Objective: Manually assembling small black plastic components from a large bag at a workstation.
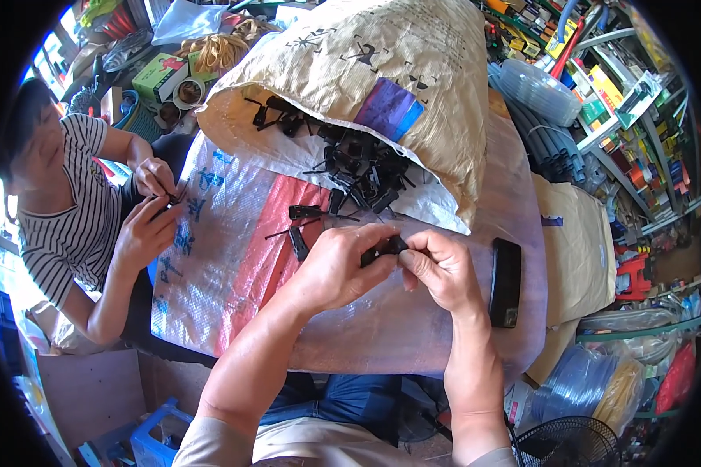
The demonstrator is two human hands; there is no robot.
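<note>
a co-worker's hands at the left edge of the counter pinch a small dark part; it is too small to identify. the counter is covered by a woven plastic sheet in white, red and blue.

near the middle, two loose black clips lie on the sheet, apart from the heap. risk: a sweep of a forearm could push them off the near edge.

left hand is clenched around one end of a small black clip, thumb and fingers closed on it. right hand pinches the other end. the clip sits between both hands, just above the sheet near the counter's front. risk: the grip is on the ends only, so a slip could drop or flick the part. most of the clip is hidden by fingers; its shape cannot be made out.

behind, a paper sack lies on its side, spilling a pile of black clips. risk: the pile could slide further out.

toward the right edge, a black oblong case lies close to the rim and could be knocked off.
</note>
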